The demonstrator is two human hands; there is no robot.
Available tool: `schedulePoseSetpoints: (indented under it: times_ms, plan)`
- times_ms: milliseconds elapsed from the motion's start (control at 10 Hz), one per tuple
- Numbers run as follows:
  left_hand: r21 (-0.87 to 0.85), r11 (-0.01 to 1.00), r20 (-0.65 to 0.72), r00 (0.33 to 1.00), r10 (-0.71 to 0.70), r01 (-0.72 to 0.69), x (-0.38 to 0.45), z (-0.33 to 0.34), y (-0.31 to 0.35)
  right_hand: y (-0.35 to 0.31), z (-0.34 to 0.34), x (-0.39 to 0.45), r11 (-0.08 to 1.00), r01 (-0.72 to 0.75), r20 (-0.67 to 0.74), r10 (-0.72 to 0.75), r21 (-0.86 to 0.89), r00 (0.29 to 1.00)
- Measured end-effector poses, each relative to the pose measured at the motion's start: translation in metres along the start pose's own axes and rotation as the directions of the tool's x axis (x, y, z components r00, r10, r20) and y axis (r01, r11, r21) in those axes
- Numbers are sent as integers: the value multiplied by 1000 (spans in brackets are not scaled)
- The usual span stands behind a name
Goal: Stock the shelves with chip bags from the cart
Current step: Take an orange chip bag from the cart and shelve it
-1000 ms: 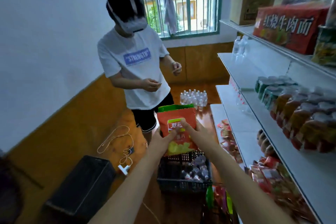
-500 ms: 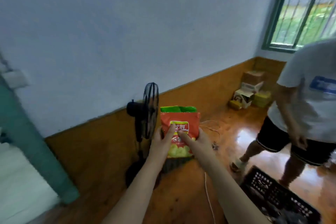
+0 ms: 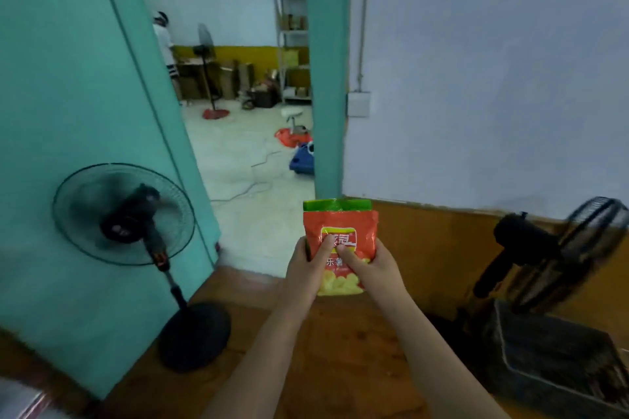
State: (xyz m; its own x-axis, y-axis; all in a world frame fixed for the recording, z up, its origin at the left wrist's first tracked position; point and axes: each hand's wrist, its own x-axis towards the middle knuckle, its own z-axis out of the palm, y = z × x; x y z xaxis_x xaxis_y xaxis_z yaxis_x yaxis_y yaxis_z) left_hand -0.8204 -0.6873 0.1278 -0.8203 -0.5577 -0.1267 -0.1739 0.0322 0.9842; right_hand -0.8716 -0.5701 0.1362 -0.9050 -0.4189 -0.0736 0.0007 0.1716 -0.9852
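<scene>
— What is seen at the far left?

— A teal door (image 3: 68, 112) is swung open, and a black standing fan (image 3: 124, 214) is set in front of it, its round base (image 3: 194, 335) resting on the wooden floor (image 3: 306, 367). A blurred pale corner is seen at the bottom left edge; what it is cannot be told.

— And through the doorway?

— A second room with a pale floor is shown. A person in a white shirt (image 3: 164, 44) is partly hidden by the door's edge. Another fan (image 3: 206, 54), cardboard boxes (image 3: 224, 78) and a metal rack (image 3: 292, 37) are lined along the far wall. A stool (image 3: 293, 117), something red and something blue are left on the floor near the teal door frame (image 3: 328, 68).

— Where is the chip bag?

— The orange chip bag (image 3: 350, 224) is held upright in the air, in the middle of the view, in front of the bottom of the door frame. A green strip is seen along its top.

— How is it gripped?

— It is clasped from both sides. The left hand (image 3: 304, 272) is closed on the left edge, thumb laid across the front. The right hand (image 3: 371, 269) is closed on the right edge, thumb pressed on the front likewise.

— And to the right?

— A switch plate (image 3: 358, 104) is fixed to the pale wall (image 3: 493, 61). Lower down, a third fan (image 3: 561, 248) is tilted over a dark crate (image 3: 558, 360).
</scene>
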Motion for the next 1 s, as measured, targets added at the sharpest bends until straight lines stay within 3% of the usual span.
schedulePoseSetpoints:
  times_ms: [200, 300, 400, 500, 600, 700, 900, 1000]
  plan:
    - [-26, 1000, -234, 972, -19, 13, 20, -69, -20, -2, 80, 49, 998, 9, 257, 9, -68, 966]
    - [-71, 996, -387, 919, -71, 48, 23, -108, -36, -2, 127, 62, 997, 23, 416, 8, -70, 909]
    - [-101, 991, -550, 826, -127, 85, 12, -148, -53, -7, 175, 59, 995, 37, 582, 25, -94, 813]
    - [-131, 984, -666, 725, -176, 118, -16, -187, -71, -15, 218, 38, 990, 53, 749, 61, -127, 660]
    - [-136, 981, -776, 600, -193, 139, -55, -220, -91, 7, 276, 10, 994, 7, 830, 89, -112, 551]
    - [-156, 974, -873, 438, -215, 167, -98, -250, -109, 11, 318, -18, 989, 73, 905, 88, -129, 416]
    - [-246, 957, -957, 116, -265, 153, -188, -311, -139, 14, 410, -109, 972, 161, 978, 147, -171, 146]
    - [-312, 947, -950, -1, -312, 76, -230, -346, -156, 5, 447, -158, 960, 224, 985, 154, -167, 74]
